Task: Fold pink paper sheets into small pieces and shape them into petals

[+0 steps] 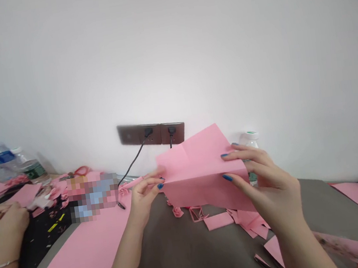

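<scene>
We note left hand (pixel 145 194) and right hand (pixel 275 178) clamping a creased pink paper sheet (pixel 199 162) between their fingers (pixel 238 182), judged mid-fold, needing aligned edges next.

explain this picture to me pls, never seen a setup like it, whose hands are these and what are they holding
There is no machine here, only a person's bare hands. The one picture comes from a camera worn on that person's head, facing forward and down. The left hand and right hand each have a grip on a piece of creased pink paper, raised above the grey tabletop. On that surface lie a large pink sheet, smaller paper pieces and a crumpled pink rosette. The other person's hand at far left belongs to someone nearby.
</scene>
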Demonstrator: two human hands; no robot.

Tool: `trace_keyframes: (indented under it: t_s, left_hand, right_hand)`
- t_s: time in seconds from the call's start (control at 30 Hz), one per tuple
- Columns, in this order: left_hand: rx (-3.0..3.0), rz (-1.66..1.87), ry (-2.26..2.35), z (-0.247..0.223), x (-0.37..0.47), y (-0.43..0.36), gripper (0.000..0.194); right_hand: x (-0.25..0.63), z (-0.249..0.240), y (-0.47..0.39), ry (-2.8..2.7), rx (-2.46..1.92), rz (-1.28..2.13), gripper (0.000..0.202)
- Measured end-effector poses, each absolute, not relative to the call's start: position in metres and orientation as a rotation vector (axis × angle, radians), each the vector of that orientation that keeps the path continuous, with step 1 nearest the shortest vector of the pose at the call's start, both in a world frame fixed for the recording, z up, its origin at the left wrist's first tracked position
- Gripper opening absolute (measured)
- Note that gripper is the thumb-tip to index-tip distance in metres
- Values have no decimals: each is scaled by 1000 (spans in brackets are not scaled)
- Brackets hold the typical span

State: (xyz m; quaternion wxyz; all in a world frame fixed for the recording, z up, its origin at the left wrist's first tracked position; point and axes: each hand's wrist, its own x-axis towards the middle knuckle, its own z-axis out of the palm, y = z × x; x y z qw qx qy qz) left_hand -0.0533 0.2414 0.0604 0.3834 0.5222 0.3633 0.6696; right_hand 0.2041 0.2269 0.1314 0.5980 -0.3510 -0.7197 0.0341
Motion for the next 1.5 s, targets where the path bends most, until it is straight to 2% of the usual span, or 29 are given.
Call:
trace_keyframes:
  t_s: [0.13,0.23,0.37,0.6,0.77,0.83,0.9,1.07,1.2,1.5]
  left_hand:
    - [1196,1691,990,59,-57,241,19]
    - [1230,1649,1021,63,-59,238,20]
    - [1439,1243,1029,68,-61,234,23]
    - [1642,617,1140,62,-65,234,30]
    - [1665,222,1074,64,-68,230,27]
    - [1675,129,1045,63,-65,230,29]
    - [1692,124,1033,61,-60,231,30]
    - [1749,186,1071,57,-50,233,21]
    - [1761,289,1043,56,-47,234,15]
    - [1764,361,1033,58,-47,233,15]
  right_hand:
    - [204,133,223,-1569,-1069,246,16]
    - [205,133,222,-1449,-1146,596,22]
    - [208,128,230,-1483,-1210,924,38]
    - [213,108,247,-1944,-1404,980,17]
    - [214,97,244,-2239,-1528,1282,9]
    - [212,94,243,-2263,-1575,1267,6]
    - [206,91,243,-2257,-1628,1217,6]
    - [183,85,240,-2241,-1559,1162,23]
    - [161,81,233,-2354,-1356,1183,18]
    - [149,74,233,-2288,-1380,1220,9]
